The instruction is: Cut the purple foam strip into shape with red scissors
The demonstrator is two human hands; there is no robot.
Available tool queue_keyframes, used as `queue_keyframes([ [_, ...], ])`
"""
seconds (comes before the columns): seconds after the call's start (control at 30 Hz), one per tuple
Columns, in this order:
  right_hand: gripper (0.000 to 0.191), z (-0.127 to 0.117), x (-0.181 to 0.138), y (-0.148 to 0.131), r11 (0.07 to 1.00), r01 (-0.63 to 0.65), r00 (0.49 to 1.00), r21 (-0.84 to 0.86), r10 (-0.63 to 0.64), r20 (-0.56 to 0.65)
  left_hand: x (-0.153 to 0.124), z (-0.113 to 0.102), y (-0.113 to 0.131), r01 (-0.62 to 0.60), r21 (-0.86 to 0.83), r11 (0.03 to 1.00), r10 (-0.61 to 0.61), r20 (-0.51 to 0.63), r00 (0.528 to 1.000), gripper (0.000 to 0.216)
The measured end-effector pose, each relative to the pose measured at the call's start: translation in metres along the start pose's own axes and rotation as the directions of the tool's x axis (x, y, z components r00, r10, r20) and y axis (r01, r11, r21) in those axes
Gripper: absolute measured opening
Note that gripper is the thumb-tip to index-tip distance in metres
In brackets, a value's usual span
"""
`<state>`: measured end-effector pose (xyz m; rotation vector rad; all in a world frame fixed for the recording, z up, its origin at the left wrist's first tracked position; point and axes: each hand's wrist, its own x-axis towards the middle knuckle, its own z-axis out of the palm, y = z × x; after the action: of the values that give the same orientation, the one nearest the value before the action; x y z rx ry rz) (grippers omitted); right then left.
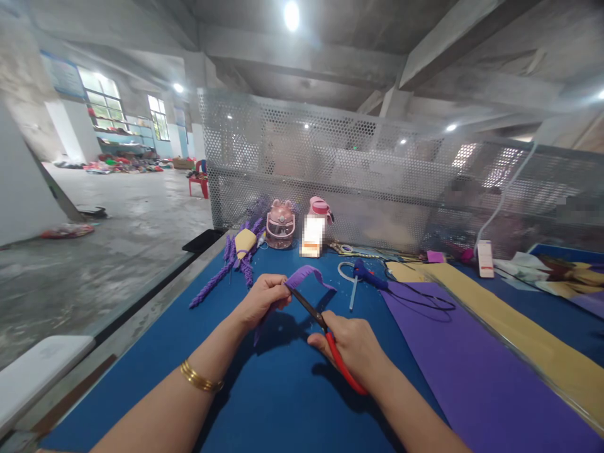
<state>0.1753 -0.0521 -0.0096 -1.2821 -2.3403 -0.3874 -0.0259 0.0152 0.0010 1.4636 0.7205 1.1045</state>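
Left hand (264, 298) pinches purple strip (306, 273), arched lengthwise rightward; right hand (353, 340) grips scissors (336, 357), blades pointing forward-left

We list: strip (304, 273), purple; scissors (334, 353), red-handled, dark-bladed; desk (165, 371), plain blue. We enter two sheets: purple sheet (453, 358), plain; yellow sheet (509, 324), plain. We note bangles (198, 379), gold; glue gun (370, 275), deep blue; flower stems (210, 292), violet, their wrap (245, 243) pale yellow. Partition (292, 160), grey, patterned with rows of round holes; stool (199, 187), red.

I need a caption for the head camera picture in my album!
Left hand pinching a purple strip, right hand holding red-handled scissors, over a blue table.
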Motion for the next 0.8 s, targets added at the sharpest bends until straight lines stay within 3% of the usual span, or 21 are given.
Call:
queue_keyframes([
  [0.8,0.06,0.0041,-0.0007,0.0007,1.0,0.005,1.0,-0.007,-0.005,-0.002,0.0,0.0033,0.0053,0.042,0.017,0.999,-0.042,-0.008,0.999,0.016],
])
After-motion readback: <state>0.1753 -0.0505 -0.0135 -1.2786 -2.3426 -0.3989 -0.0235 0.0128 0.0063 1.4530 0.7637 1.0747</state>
